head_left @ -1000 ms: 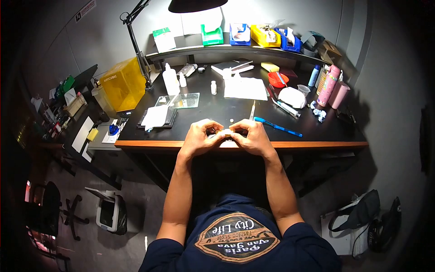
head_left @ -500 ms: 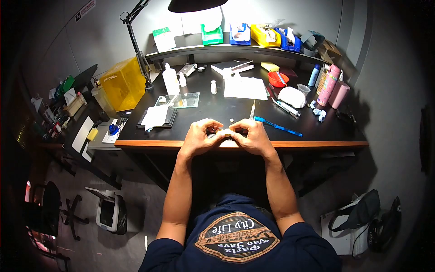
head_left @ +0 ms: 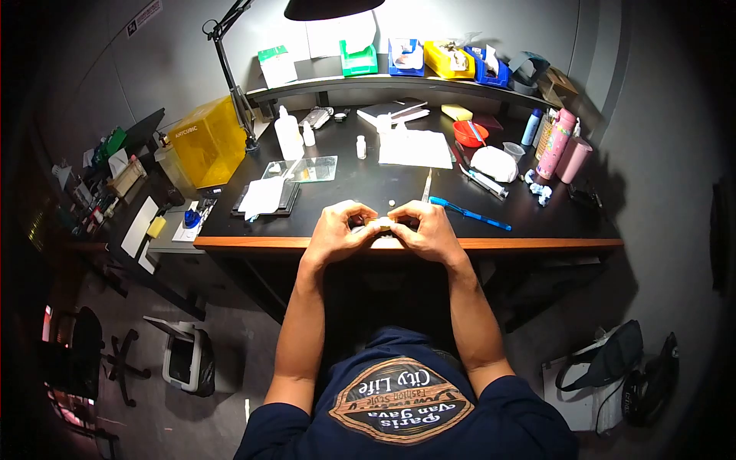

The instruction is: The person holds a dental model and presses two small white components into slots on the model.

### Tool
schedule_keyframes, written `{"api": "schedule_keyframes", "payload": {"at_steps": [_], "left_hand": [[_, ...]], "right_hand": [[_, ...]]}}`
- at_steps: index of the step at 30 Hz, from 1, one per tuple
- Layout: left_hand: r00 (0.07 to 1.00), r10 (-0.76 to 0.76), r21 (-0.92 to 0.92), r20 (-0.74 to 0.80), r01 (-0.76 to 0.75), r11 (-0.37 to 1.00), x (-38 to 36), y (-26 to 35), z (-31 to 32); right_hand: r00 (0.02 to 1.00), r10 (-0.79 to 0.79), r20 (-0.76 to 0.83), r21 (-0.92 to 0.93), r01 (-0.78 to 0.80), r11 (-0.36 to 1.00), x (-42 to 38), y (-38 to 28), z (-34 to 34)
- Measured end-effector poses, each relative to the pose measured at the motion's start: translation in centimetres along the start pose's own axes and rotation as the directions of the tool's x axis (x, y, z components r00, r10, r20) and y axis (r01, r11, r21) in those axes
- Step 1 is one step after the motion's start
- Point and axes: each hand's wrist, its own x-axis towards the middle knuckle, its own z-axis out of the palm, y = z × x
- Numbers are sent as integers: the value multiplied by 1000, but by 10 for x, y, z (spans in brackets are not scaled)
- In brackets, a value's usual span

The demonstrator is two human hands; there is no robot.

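Observation:
Both hands meet over the front edge of the black desk (head_left: 353,201). Pinched between the fingertips of my left hand (head_left: 342,233) and my right hand (head_left: 426,233) is a small pale, yellowish piece (head_left: 385,223); its kind is too small and too covered to make out. Just beyond the fingers a tiny whitish bit (head_left: 392,203) lies on the desk. A slim metal tool with a pale handle (head_left: 427,186) rests beyond my right hand, and a blue pen (head_left: 470,214) lies to the right of it.
White bottles (head_left: 289,135) and a glass plate (head_left: 316,169) stand and lie at the left. Papers (head_left: 415,149) are in the middle, near a red bowl (head_left: 470,135). Pink bottles (head_left: 557,146) stand at the right. A lamp (head_left: 333,8) hangs overhead; colored bins (head_left: 450,61) line the shelf.

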Motion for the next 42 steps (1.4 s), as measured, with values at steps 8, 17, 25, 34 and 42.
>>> {"api": "schedule_keyframes", "payload": {"at_steps": [8,17,25,34,42], "left_hand": [[1000,8,-6,-11,-8,1000,0,2,0],[999,49,31,-12,-48,998,0,0,-1],[1000,22,20,1,-22,1000,1,1,-2],[1000,29,18,-4,-29,999,-1,4,-2],[1000,24,28,-2,-24,999,0,3,-2]], "right_hand": [[1000,-2,-4,3,2,1000,0,-1,0],[1000,5,-9,3,-5,1000,-1,0,0],[1000,1,-15,18,-1,1000,-1,1,1],[1000,-11,-20,21,12,1000,-1,1,2],[1000,-5,-17,-3,5,1000,0,2,1]]}}
